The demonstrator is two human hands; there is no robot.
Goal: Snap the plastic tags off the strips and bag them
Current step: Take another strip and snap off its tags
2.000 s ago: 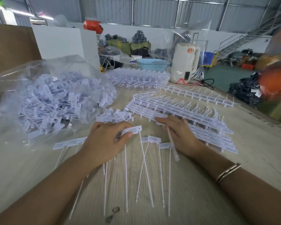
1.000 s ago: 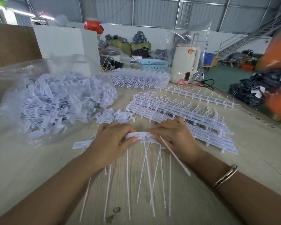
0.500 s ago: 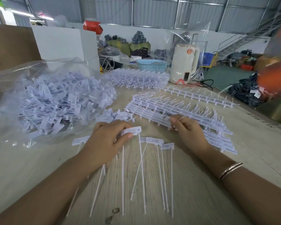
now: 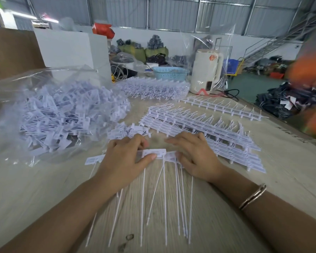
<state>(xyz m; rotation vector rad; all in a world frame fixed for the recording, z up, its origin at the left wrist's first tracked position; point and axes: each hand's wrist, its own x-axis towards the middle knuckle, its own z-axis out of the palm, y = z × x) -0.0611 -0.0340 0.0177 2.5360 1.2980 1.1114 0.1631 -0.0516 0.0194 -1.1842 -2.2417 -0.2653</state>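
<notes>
No legible text. The white kettle, upper right of centre, carries a round red emblem; its characters are too blurred to read.

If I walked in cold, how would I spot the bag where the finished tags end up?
Start at the pale wooden table and look to its left side, beyond the person's left hand. There lies a big, crinkled clear plastic bag bulging with a jumbled heap of loose white plastic tags. The neighbouring white tag strips to the right lie unbagged in neat flat rows.
</notes>
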